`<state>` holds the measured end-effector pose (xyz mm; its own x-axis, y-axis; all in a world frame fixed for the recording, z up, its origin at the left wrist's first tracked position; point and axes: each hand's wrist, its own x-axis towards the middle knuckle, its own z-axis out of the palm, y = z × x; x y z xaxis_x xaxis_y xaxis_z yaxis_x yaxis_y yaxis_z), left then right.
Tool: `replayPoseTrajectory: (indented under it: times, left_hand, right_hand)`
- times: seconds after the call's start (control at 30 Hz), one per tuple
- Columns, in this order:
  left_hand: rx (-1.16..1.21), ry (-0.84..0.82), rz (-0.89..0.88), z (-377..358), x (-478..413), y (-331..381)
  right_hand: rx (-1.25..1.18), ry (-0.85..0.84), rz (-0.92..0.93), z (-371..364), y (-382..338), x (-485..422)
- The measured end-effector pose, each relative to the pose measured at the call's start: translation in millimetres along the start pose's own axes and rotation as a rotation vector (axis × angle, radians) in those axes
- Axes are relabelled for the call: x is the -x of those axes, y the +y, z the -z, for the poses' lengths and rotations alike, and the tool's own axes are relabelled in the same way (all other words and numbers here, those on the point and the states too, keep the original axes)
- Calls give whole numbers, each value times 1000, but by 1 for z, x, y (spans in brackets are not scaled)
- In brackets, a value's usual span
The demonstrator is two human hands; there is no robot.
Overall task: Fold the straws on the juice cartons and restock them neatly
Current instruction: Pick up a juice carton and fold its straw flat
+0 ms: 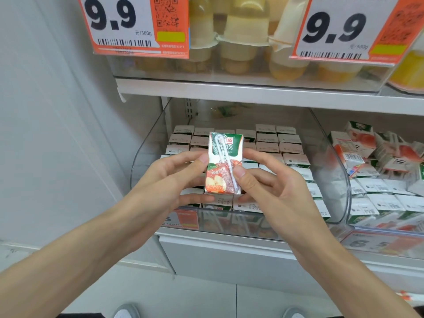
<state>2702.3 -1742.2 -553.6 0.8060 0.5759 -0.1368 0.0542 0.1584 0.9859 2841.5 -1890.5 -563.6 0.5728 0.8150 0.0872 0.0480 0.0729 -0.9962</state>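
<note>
Risk, as judged: peeling straw (226, 162) off carton (216, 178) under hard thumb pressure; dropping carton onto packed rows in bin (139, 157), given light edge pinch.

Fingers of left hand (165, 182): half curled, pinching carton's left edge.

Fingers of right hand (275, 189): half curled round right edge, thumb pressed on straw's lower end.

1 carton, upright, just above bin's front.

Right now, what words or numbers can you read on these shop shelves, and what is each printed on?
"9.9" and "元/500g": left price sign.
"9.9", with blurred "/500g": right price sign.
"0%", start hidden by the straw: juice carton.
"6.5", blurred: lower right price tag.
Unreadable: barcode digits, carton brand, print on shelved cartons.
</note>
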Motion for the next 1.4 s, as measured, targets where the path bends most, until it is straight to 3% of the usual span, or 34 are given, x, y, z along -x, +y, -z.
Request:
replayPoseTrajectory:
  times: [0.2,0.4,1.4]
  left_hand:
    - [2,48,-34,-3,2,0]
    - [-49,-43,-74,-4,7,0]
    - [-110,-15,-87,-4,3,-1]
  right_hand:
    - [16,1,19,-2,-5,1]
    - [-58,67,-60,-1,-5,-1]
    - [-31,-2,-89,3,3,-7]
